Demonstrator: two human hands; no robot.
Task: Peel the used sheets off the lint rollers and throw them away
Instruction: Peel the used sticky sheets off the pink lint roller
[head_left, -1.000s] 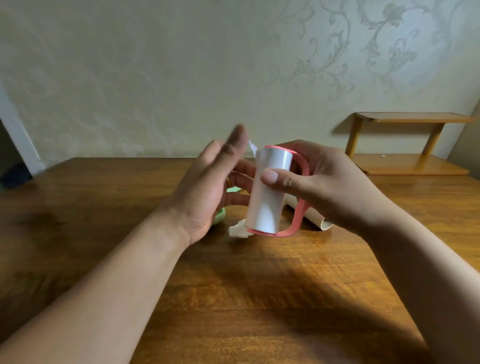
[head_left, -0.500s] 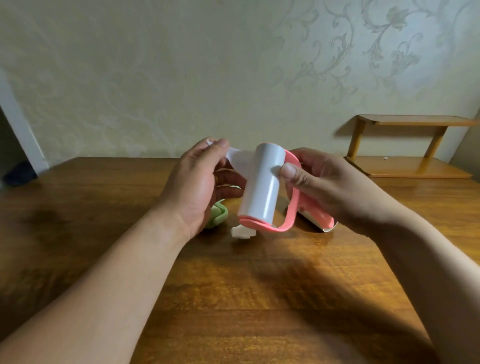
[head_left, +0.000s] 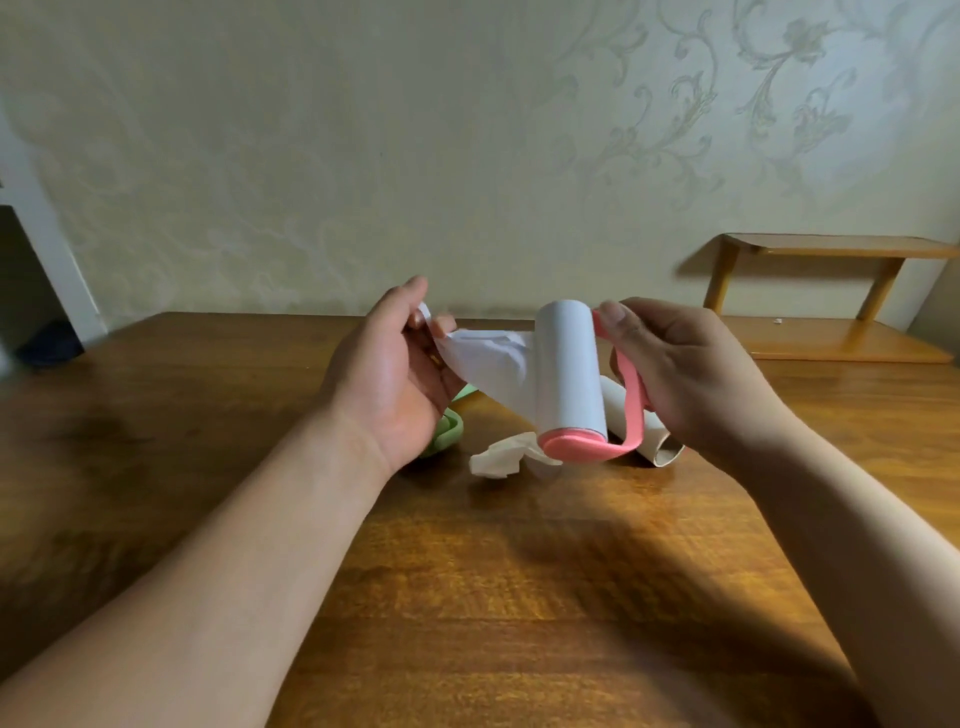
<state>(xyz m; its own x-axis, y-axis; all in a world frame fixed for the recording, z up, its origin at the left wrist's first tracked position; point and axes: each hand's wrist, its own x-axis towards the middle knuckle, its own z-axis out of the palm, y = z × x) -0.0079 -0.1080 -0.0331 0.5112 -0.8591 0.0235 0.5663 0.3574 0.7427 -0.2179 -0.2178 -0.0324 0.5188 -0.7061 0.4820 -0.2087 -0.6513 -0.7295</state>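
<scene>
A pink-framed lint roller (head_left: 570, 379) with a white roll stands nearly upright above the wooden table (head_left: 467, 597). My right hand (head_left: 680, 374) grips its pink handle. A white sheet (head_left: 488, 361) stretches leftward off the roll, still joined to it. My left hand (head_left: 392, 374) pinches the sheet's free edge between thumb and fingers. A crumpled white sheet (head_left: 501, 457) lies on the table below the roller. A green lint roller (head_left: 447, 436) shows partly behind my left hand.
A bare roll with a cardboard core (head_left: 641, 434) lies on the table behind the pink roller, mostly hidden by my right hand. A low wooden shelf (head_left: 831, 296) stands at the back right against the patterned wall.
My left hand has pulled away to the left, drawing more of the sheet off the roll. The roller has tilted a little and risen slightly.
</scene>
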